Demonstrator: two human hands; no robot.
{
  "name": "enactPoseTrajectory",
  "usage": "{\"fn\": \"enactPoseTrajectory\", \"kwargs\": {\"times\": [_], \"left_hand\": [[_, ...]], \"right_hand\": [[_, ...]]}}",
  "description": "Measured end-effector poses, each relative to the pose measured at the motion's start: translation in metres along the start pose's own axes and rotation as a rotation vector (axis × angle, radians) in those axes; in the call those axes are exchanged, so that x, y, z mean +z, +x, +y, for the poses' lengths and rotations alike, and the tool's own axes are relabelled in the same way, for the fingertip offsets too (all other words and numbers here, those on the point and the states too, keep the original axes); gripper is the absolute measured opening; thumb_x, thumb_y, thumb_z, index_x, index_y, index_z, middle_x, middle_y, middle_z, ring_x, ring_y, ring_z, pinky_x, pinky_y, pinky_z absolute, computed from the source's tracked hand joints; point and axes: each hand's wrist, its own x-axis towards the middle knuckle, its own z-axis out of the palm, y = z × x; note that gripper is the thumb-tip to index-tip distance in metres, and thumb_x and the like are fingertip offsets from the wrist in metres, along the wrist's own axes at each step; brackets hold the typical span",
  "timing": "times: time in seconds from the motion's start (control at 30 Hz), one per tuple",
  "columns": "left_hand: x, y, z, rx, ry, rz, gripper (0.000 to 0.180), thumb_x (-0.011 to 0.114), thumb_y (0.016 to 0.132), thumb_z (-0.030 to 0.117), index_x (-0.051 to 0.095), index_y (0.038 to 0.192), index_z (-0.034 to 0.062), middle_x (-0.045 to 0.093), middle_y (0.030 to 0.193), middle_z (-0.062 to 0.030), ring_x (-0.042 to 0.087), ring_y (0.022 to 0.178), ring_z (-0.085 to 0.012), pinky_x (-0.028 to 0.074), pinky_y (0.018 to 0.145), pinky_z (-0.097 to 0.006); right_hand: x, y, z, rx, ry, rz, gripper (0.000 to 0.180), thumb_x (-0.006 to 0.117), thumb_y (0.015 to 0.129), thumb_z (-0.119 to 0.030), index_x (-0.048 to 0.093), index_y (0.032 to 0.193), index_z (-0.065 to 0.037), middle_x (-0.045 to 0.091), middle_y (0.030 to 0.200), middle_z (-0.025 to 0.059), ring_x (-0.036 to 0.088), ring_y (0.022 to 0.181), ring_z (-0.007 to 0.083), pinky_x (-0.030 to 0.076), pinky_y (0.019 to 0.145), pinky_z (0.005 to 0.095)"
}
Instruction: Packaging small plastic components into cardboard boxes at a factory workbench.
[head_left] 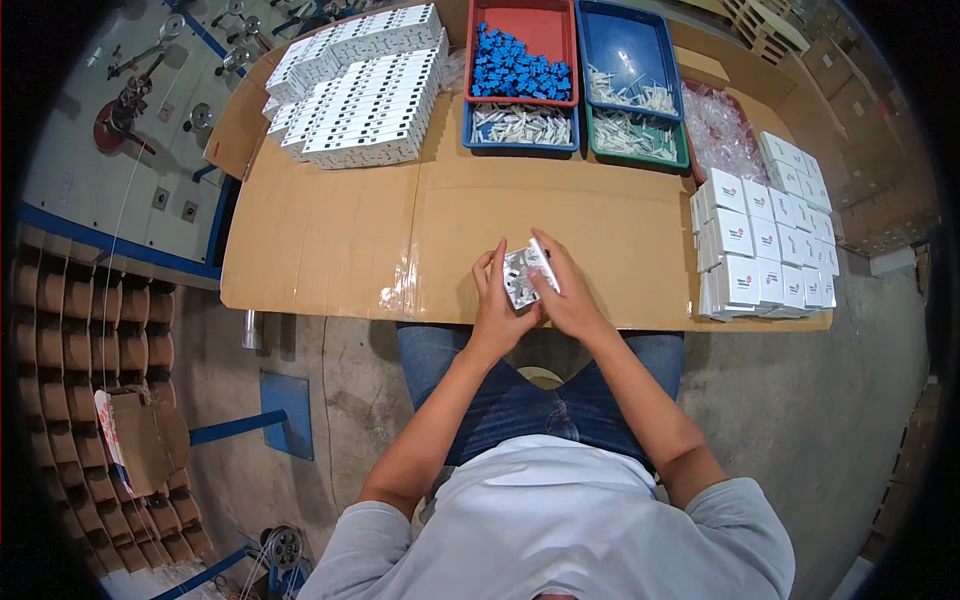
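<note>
A small white carton (519, 284) with grey and dark printing is between my two hands, just above the near edge of the cardboard-covered table. My left hand (497, 315) grips its left side, fingers curled along the edge. On the other side, my right hand (572, 295) closes over the carton's right part, where a plain white panel or flap (541, 256) stands up. Whether the carton is open at the top, and what is inside it, I cannot tell. My fingers cover part of it.
Stacked white cartons (365, 115) stand at the far left, more cartons (765, 245) at the right. At the back are a red tray (522, 100) of blue pieces, two blue trays (520, 150) (630, 50) and a green tray (640, 160) with white pieces. Clear plastic bags (720, 135) lie beside them.
</note>
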Motion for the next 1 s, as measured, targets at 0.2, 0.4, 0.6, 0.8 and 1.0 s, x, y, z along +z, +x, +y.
{"fn": "enactPoseTrajectory", "kwargs": {"times": [0.2,0.4,0.6,0.8,1.0], "left_hand": [[0.01,-0.008,0.001,-0.125,-0.612,0.162,0.086,0.065,0.095,0.013,0.016,0.167,0.0109,0.033,0.16,-0.0159,0.047,0.138,-0.0296,0.041,0.115,-0.039],[0.01,-0.01,0.005,-0.578,-1.111,0.319,0.06,0.036,0.112,0.048,0.037,0.158,0.0103,0.056,0.145,-0.0111,0.056,0.131,-0.0234,0.046,0.11,-0.038],[0.002,-0.004,0.022,-0.751,-1.359,0.187,0.063,0.029,0.111,0.057,0.052,0.149,0.0127,0.062,0.138,-0.0071,0.06,0.127,-0.0236,0.05,0.106,-0.042],[0.001,-0.001,0.03,-0.584,-1.339,0.211,0.061,0.027,0.109,0.048,0.048,0.155,0.0141,0.062,0.143,-0.009,0.06,0.128,-0.0247,0.049,0.109,-0.042],[0.008,0.002,0.04,-0.528,-1.195,0.202,0.061,0.025,0.11,0.045,0.048,0.156,0.0121,0.061,0.144,-0.0079,0.06,0.129,-0.0226,0.047,0.11,-0.039]], "right_hand": [[0.015,0.001,-0.007,-0.072,-0.221,0.054,0.051,0.066,0.099,-0.022,0.055,0.145,-0.006,0.044,0.154,0.0264,0.043,0.142,0.0434,0.036,0.118,0.0482],[0.029,-0.008,-0.013,-0.121,-0.292,0.041,0.056,0.076,0.088,-0.017,0.06,0.141,-0.009,0.044,0.155,0.0234,0.044,0.141,0.0418,0.039,0.116,0.0485],[0.028,-0.009,-0.014,-0.115,-0.277,0.055,0.057,0.079,0.085,-0.015,0.061,0.139,-0.01,0.045,0.154,0.0223,0.046,0.141,0.0415,0.042,0.114,0.0474],[0.021,-0.012,-0.022,-0.139,-0.256,0.067,0.059,0.081,0.084,-0.014,0.061,0.139,-0.009,0.044,0.154,0.0229,0.051,0.138,0.0412,0.045,0.113,0.047],[0.014,-0.012,-0.036,-0.194,-0.249,0.076,0.062,0.083,0.083,-0.016,0.061,0.141,-0.009,0.045,0.154,0.0227,0.049,0.14,0.0418,0.044,0.114,0.0473]]}}
